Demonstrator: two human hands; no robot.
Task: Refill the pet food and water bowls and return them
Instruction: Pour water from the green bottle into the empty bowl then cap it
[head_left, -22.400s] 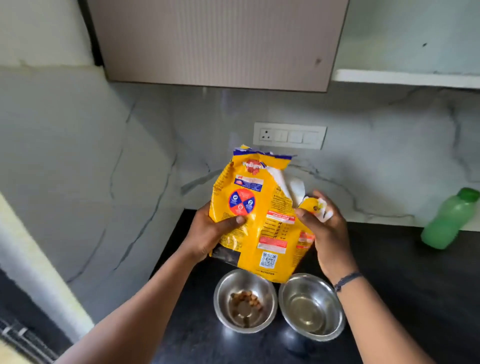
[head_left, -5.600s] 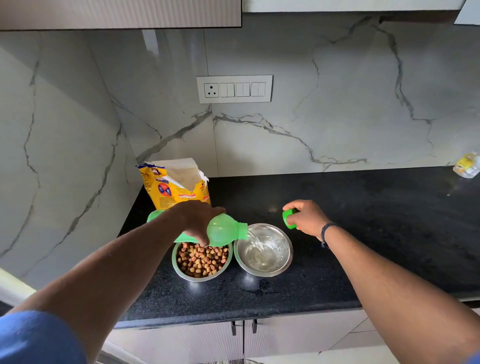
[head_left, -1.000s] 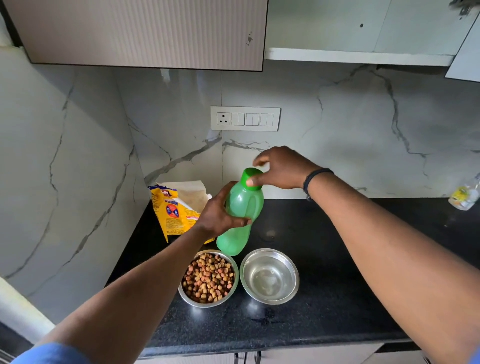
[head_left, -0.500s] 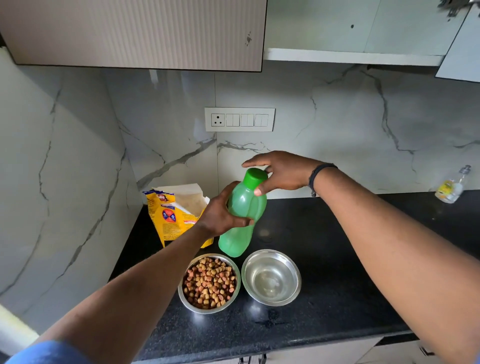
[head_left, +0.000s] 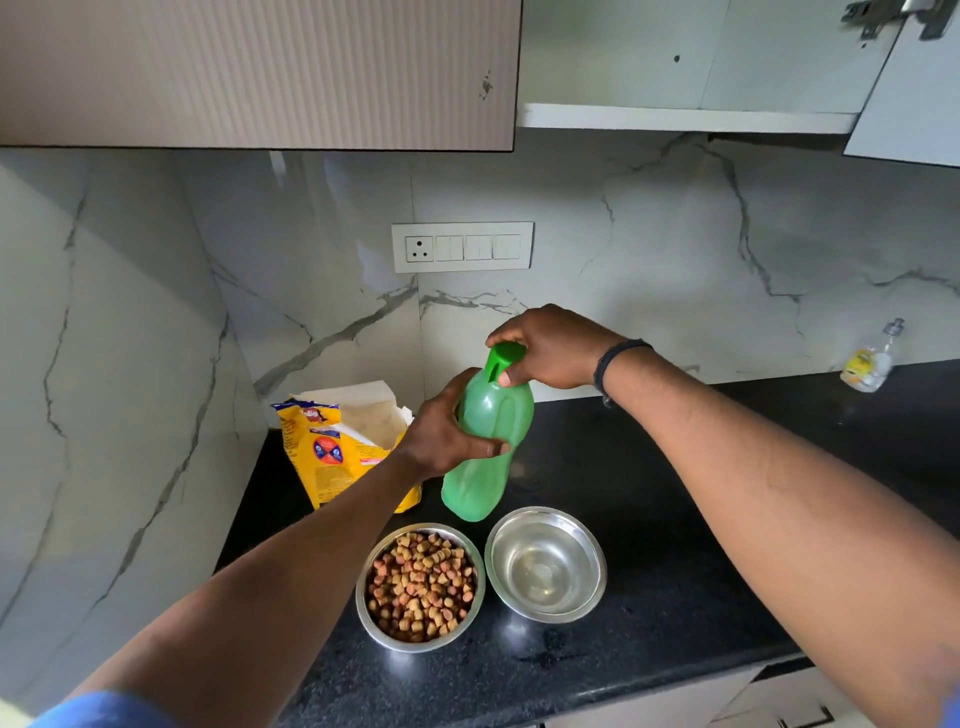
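Two steel bowls stand side by side near the front of the black counter (head_left: 649, 519). The left bowl (head_left: 421, 587) is full of brown kibble; the right bowl (head_left: 545, 564) holds clear water. Above and behind them my left hand (head_left: 447, 436) grips the middle of a green plastic bottle (head_left: 488, 447), held upright and slightly tilted. My right hand (head_left: 550, 345) pinches the green cap (head_left: 503, 358) sitting on the bottle's neck. An open yellow pet food bag (head_left: 332, 447) stands at the back left corner, partly behind my left forearm.
A small clear bottle with a yellow label (head_left: 870, 361) stands at the far right against the marble wall. A switch plate (head_left: 462, 247) is on the wall, with cabinets (head_left: 260, 73) overhead. The counter's front edge runs just below the bowls.
My right hand has shifted on the cap, turning it on the bottle's neck. The bottle stays in my left hand above the bowls. The view has drifted slightly.
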